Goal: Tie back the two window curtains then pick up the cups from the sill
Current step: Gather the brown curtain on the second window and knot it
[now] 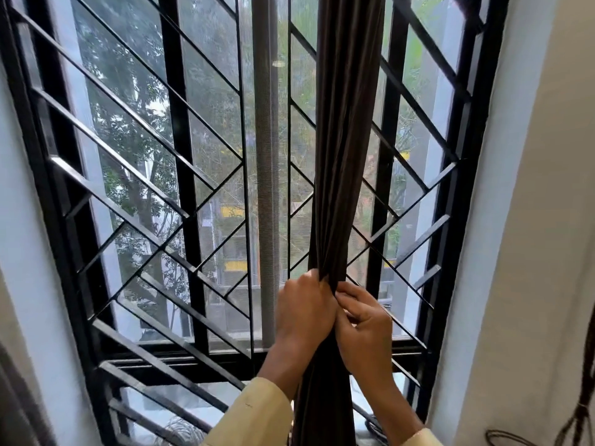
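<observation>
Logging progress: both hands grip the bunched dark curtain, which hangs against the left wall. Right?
Not against the left wall. The head view shows the left hand and right hand gripping the bunched dark curtain, which hangs right of the window's middle, before the grille.

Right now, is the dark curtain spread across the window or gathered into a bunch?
Gathered. The dark curtain hangs as one narrow bundle, gripped by the left hand and right hand; window grille shows on both sides.
</observation>
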